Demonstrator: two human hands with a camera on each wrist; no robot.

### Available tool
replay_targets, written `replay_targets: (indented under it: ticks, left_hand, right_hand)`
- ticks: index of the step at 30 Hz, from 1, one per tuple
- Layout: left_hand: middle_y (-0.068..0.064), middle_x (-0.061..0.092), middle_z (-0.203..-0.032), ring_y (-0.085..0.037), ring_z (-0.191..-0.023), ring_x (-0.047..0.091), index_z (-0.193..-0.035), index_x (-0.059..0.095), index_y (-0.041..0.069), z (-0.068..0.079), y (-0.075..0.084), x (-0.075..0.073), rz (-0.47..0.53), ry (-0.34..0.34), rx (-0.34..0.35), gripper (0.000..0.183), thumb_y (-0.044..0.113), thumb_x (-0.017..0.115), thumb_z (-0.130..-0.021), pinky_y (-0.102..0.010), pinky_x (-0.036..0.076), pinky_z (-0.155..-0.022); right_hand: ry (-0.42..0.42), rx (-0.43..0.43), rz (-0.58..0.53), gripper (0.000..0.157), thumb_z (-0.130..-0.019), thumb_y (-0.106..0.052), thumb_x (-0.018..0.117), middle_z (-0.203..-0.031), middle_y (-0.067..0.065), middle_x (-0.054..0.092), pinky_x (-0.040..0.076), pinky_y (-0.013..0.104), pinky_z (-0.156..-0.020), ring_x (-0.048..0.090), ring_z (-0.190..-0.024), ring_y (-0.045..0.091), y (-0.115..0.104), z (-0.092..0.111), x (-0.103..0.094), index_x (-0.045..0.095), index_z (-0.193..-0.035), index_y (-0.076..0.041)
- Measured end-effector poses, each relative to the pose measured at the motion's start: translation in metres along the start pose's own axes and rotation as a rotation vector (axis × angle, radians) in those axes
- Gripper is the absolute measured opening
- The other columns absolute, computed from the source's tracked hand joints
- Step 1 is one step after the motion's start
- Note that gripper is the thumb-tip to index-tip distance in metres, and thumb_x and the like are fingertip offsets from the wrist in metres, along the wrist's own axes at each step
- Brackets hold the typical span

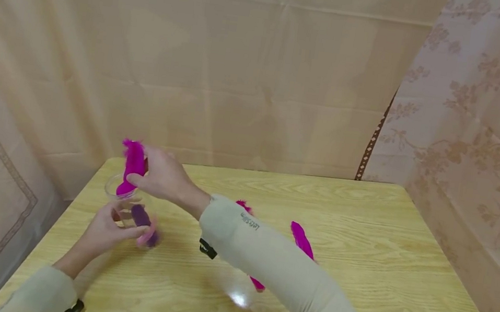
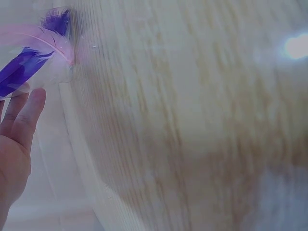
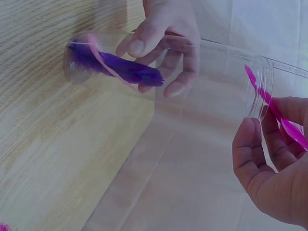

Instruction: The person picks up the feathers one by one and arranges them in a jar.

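A clear, see-through jar point(image 3: 216, 91) stands near the table's left side, its round mouth facing up in the head view. My left hand point(image 1: 103, 226) grips the jar's side, fingers curled about it. Inside, low down, lie a purple feather point(image 3: 125, 70) and a pale pink feather point(image 3: 102, 58). At the jar's mouth, my right hand point(image 1: 164, 174) pinches a bright magenta feather point(image 1: 135, 162) between thumb and fingers. One end of this feather reaches through the mouth into the jar. In the right wrist view, the right fingertips point(image 3: 248, 130) are close beside the rim.
Another magenta feather point(image 1: 301, 238) lies on the wood-grain table point(image 1: 381, 278), right of centre. Magenta pieces point(image 1: 257, 284) show on both sides of the right sleeve point(image 1: 273, 264), which hides what lies between. Beige curtains point(image 1: 242, 70) hang behind the table.
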State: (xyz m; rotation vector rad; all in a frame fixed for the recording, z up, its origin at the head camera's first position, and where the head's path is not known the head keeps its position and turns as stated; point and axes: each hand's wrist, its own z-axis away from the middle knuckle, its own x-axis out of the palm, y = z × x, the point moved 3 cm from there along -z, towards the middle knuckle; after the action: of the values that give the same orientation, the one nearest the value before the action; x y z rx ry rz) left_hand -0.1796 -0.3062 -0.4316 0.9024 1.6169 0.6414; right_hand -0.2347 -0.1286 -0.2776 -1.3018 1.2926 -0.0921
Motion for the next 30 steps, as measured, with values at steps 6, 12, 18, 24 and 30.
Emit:
replay_targets:
  ticks: [6,12,18,24,30]
  left_hand:
    - [-0.019,0.064,-0.130,-0.014,-0.100,0.065,-0.140,0.053,-0.001,0.0011,-0.0005,-0.0001,0.000,0.001,0.010,0.068,0.014,0.087,-0.083,-0.027,0.053,-0.079]
    - [-0.018,0.063,-0.131,-0.010,-0.101,0.065,-0.141,0.051,0.002,0.0020,0.0010,0.0000,0.020,-0.002,0.010,0.068,0.013,0.086,-0.084,-0.028,0.053,-0.080]
    - [-0.019,0.062,-0.129,-0.005,-0.099,0.065,-0.140,0.050,0.000,0.0016,-0.0003,-0.0002,0.028,0.004,0.021,0.068,0.010,0.085,-0.083,-0.028,0.054,-0.080]
    - [-0.019,0.064,-0.129,-0.005,-0.099,0.066,-0.141,0.050,0.002,0.0009,0.0002,-0.0011,0.015,0.012,0.040,0.070,0.010,0.087,-0.082,-0.027,0.053,-0.081]
    - [-0.017,0.064,-0.127,-0.025,-0.102,0.069,-0.139,0.053,0.003,0.0002,0.0011,-0.0003,0.005,-0.002,0.022,0.066,0.014,0.087,-0.083,-0.026,0.053,-0.080]
  right_hand:
    - [-0.007,0.033,0.050,0.036,-0.093,-0.017,0.076,-0.089,-0.011,0.065,0.048,0.011,-0.064,0.059,-0.074,-0.001,-0.0006,-0.0001,0.0024,0.062,-0.126,-0.013]
    - [-0.009,0.052,0.082,0.034,-0.092,-0.018,0.077,-0.088,-0.011,0.064,0.048,0.011,-0.064,0.059,-0.074,-0.002,-0.0012,-0.0004,0.0042,0.063,-0.123,-0.014]
    - [0.002,0.097,0.161,0.034,-0.091,-0.021,0.077,-0.090,-0.013,0.062,0.046,0.012,-0.062,0.059,-0.073,-0.002,-0.0047,-0.0014,0.0058,0.063,-0.123,-0.018]
    - [-0.011,0.121,0.092,0.041,-0.093,-0.022,0.076,-0.090,-0.011,0.067,0.049,0.013,-0.059,0.060,-0.070,-0.003,-0.0055,-0.0007,0.0063,0.060,-0.131,-0.018]
    - [0.014,0.100,0.031,0.023,-0.094,-0.017,0.074,-0.084,-0.011,0.067,0.049,0.013,-0.059,0.061,-0.066,-0.003,-0.0019,-0.0006,0.0042,0.064,-0.115,-0.014]
